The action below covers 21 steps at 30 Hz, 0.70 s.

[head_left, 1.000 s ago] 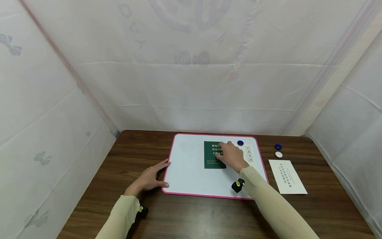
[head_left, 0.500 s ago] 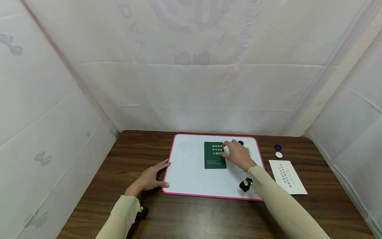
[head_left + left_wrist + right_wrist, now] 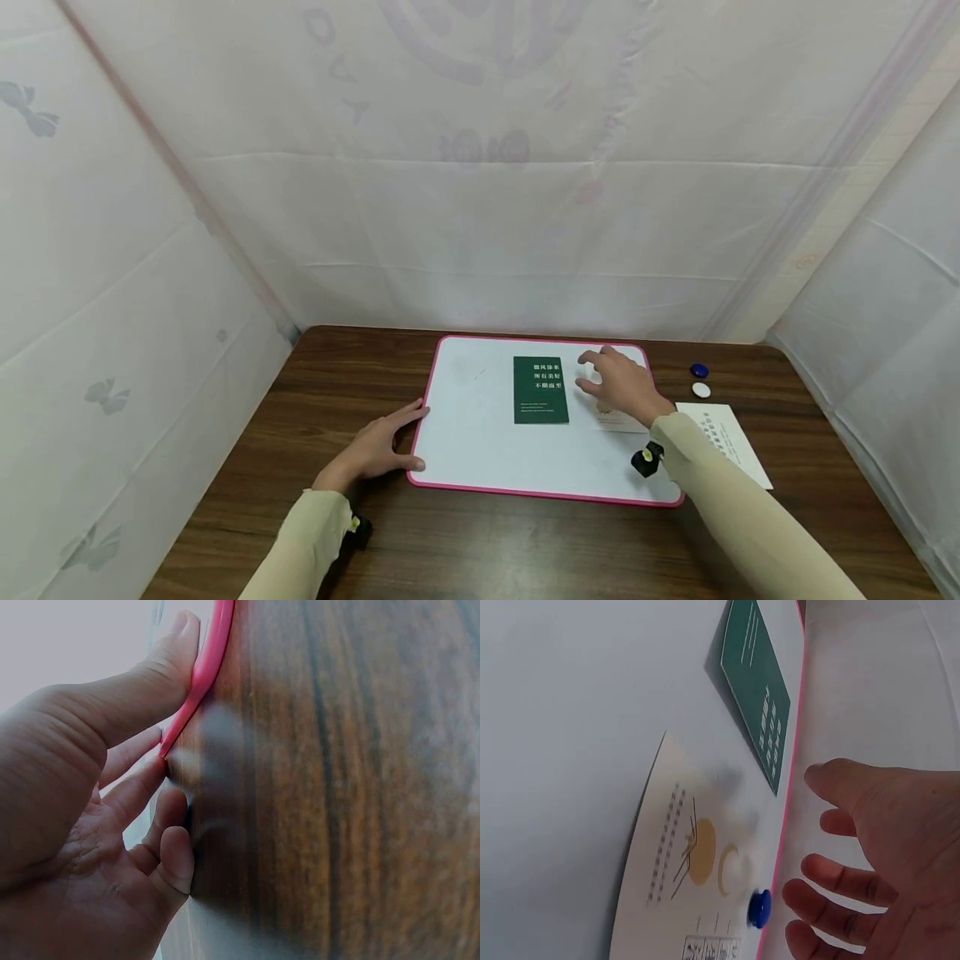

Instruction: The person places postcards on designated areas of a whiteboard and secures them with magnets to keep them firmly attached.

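A whiteboard (image 3: 480,450) with a pink rim lies on the wooden table. My left hand (image 3: 375,443) rests at its left edge, thumb and fingers spread apart along the rim. My right hand (image 3: 621,385) hovers over the board's right part with relaxed, slightly bent fingers and holds nothing. Beneath it lies a cream card (image 3: 675,855) with a yellow drawing, partly hidden in the head view. A blue round magnet (image 3: 760,908) sits by that card's upper end, hidden by the hand from the head. Left of the right hand, a dark green card (image 3: 536,404) with white lettering lies on the board.
To the right of the board, a blue magnet (image 3: 699,370) and a white magnet (image 3: 701,390) lie on the table (image 3: 487,550). A white printed card (image 3: 738,446) is nearer, partly covered by the right sleeve. Pale cloth walls (image 3: 465,242) enclose the table.
My right hand has moved right, from over the green card to over the cream card, uncovering the green card fully. My left hand has stayed at the board's edge.
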Each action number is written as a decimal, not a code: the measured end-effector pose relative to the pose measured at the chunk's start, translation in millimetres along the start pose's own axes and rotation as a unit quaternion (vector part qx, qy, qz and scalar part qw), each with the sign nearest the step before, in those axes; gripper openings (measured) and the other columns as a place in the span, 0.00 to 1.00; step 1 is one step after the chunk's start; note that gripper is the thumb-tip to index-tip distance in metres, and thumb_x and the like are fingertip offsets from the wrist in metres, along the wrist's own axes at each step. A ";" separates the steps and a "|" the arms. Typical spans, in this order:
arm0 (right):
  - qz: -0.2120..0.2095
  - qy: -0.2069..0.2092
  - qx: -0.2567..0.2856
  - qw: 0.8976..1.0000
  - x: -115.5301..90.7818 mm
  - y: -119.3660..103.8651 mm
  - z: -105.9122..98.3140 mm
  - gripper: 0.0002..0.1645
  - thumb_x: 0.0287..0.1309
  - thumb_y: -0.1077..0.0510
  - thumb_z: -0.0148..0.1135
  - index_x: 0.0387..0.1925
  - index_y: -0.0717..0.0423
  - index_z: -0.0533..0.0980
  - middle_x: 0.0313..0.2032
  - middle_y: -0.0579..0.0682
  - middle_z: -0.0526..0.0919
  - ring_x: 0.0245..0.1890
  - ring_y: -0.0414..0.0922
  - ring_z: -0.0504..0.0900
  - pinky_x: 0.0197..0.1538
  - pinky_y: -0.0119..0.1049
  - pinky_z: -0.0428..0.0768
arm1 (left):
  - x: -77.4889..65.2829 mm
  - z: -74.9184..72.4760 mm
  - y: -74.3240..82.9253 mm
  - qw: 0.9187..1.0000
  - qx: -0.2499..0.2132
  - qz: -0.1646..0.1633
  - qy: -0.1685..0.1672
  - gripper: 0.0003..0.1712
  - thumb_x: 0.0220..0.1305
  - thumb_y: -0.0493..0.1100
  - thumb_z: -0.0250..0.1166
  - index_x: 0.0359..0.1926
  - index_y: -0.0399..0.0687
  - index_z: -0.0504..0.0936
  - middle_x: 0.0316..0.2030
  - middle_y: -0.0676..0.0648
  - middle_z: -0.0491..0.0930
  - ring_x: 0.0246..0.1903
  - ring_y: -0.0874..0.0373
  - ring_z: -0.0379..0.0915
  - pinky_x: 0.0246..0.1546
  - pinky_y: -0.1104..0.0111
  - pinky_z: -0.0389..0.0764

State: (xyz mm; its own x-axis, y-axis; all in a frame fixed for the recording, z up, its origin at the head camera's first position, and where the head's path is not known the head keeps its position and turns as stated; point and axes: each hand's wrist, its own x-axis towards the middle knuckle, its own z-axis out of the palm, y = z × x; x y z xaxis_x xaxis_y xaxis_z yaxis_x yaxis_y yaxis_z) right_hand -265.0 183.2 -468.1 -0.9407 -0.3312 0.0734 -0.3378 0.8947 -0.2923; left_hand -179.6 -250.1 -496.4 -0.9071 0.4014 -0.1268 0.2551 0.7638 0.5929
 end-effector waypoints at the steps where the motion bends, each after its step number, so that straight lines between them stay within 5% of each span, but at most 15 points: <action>1: -0.003 -0.002 0.004 1.000 -0.7 3.0 -0.8 0.26 0.64 0.48 0.71 0.59 0.55 0.80 0.49 0.59 0.81 0.45 0.54 0.83 0.42 0.50 0.86 | 0.0 0.3 0.4 1.000 -0.002 -0.001 -0.001 0.51 0.58 0.54 0.78 0.77 0.48 0.66 0.79 0.41 0.55 0.74 0.33 0.54 0.70 0.32 0.54; 21: 0.016 0.013 0.038 0.999 -24.3 58.7 -16.3 0.26 0.64 0.52 0.71 0.60 0.58 0.79 0.51 0.62 0.79 0.46 0.58 0.81 0.47 0.56 0.84 | -2.8 2.8 0.0 1.000 0.000 -0.007 -0.001 0.51 0.57 0.54 0.78 0.77 0.49 0.66 0.79 0.42 0.56 0.74 0.33 0.54 0.70 0.32 0.53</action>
State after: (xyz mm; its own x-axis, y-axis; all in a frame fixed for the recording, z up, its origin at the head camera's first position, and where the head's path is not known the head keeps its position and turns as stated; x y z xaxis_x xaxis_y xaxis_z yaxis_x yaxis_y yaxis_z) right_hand -262.4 248.6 -471.6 -0.9521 -0.2930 0.0877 -0.3043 0.8789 -0.3673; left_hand -176.2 -249.8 -498.3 -0.9098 0.3920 -0.1362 0.2427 0.7688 0.5916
